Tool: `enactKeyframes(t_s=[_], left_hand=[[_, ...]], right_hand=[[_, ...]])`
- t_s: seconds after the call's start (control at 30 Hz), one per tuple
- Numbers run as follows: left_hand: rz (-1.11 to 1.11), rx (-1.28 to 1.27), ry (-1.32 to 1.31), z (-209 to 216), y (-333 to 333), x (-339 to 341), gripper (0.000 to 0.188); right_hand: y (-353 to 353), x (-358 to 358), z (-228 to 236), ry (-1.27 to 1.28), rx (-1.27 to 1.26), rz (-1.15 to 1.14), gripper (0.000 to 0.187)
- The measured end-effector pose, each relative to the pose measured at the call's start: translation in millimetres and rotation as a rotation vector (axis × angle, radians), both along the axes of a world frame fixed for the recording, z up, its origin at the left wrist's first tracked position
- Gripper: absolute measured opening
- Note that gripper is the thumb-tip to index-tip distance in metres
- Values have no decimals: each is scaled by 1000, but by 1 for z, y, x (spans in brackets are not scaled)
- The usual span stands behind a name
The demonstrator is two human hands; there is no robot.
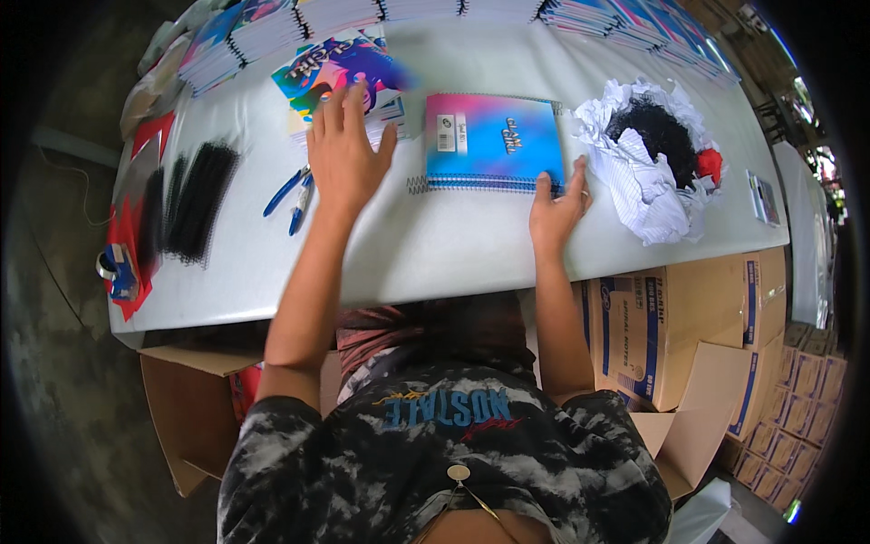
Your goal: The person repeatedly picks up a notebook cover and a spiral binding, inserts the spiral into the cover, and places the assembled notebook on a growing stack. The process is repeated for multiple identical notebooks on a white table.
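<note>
A small stack of spiral notebooks (494, 136) with pink and blue covers lies on the white-covered table in front of me. My right hand (560, 210) rests at its lower right corner, thumb at the edge and fingers stretched out. My left hand (349, 154) is open above a loose pile of colourful notebooks (335, 68), fingers spread and pointing away from me. Whether its fingertips touch that pile I cannot tell. Just below the left hand lies a blue-handled tool like pliers (292, 195).
Black plastic spiral coils (201, 204) lie at the left, near red plastic wrapping (127, 290) and a tape roll (106, 266). Crumpled white paper (634, 186) with a black tangle (666, 136) sits right. Notebook stacks (335, 16) line the far edge. Cardboard boxes (698, 308) stand below.
</note>
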State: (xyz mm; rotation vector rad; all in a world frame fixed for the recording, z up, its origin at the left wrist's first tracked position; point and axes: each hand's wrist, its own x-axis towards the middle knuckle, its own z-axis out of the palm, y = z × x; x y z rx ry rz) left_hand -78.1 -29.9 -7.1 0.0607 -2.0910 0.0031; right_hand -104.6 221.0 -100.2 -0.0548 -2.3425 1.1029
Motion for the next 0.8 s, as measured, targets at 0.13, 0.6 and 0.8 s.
enactKeyframes(t_s=[0.13,0.6,0.8], left_hand=[[-2,-176,-236,-5,-40,4,29],[-569,1201,-264,0,-26,126,53],[-172,390,-613,-61,-66,129,37]], right_hand=[[-10,9,17,214,-117,98,61],[-38,60,94,-398,-593,1118,23],[-42,54,44,-279,-455,1131,21]])
